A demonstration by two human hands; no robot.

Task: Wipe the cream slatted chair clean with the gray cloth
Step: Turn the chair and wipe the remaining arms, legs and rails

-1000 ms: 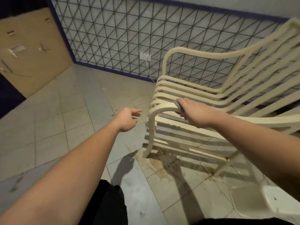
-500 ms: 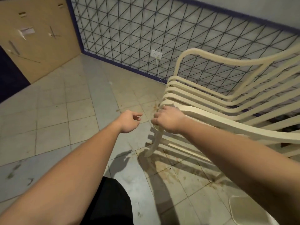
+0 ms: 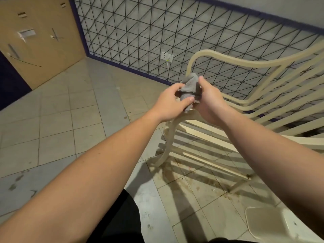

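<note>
Both hands have come together since half a second ago: left hand (image 3: 169, 102), which hung free with loosely curled fingers beside the chair, now meets right hand (image 3: 208, 100) above the near armrest, and the gray cloth (image 3: 189, 86), earlier hidden under the right hand on the armrest, is lifted clear and bunched between them. Left hand pinches the lower part of the cloth, thumb laid across its front, other fingers curled behind it. Right hand grips the cloth's right edge, thumb pointing up beside the top fold, fingers curled round and mostly hidden behind the fabric. Cloth stands upright as a crumpled roll, not touching the chair as far as can be seen; its bottom end sits just above the curved front of the armrest.

Cream slatted chair (image 3: 263, 95) stands right of centre on the tiled floor (image 3: 52, 123), its seat and back slats running away to the right, near armrest curving down into the front leg below the hands. Brown stains on the tiles under the seat. Behind, a wall with a dark diagonal grid pattern (image 3: 140, 32) carries a white socket (image 3: 166, 57) with a cable plugged in. Wooden door (image 3: 40, 37) at upper left. Pale plastic seat (image 3: 273, 225) at lower right corner.
</note>
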